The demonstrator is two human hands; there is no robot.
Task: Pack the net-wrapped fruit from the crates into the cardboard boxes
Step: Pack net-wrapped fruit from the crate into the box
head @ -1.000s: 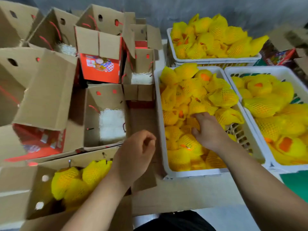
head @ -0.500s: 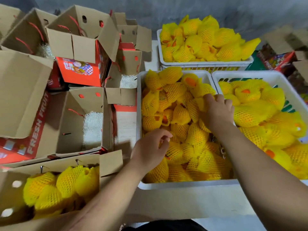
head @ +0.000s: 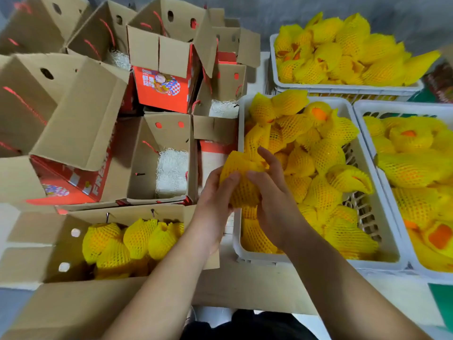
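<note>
Both hands have lifted one netted fruit (head: 241,182) clear of the crate (head: 247,253). Left hand (head: 215,200) and right hand (head: 272,192) cup it, probably tidying its net. Next, carry it leftward and down into the part-filled box (head: 36,241).

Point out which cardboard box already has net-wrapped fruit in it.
The nearest box, lying open at the lower left under the left forearm, holds several yellow net-wrapped fruit. The open boxes behind it show only white padding or nothing visible.
</note>
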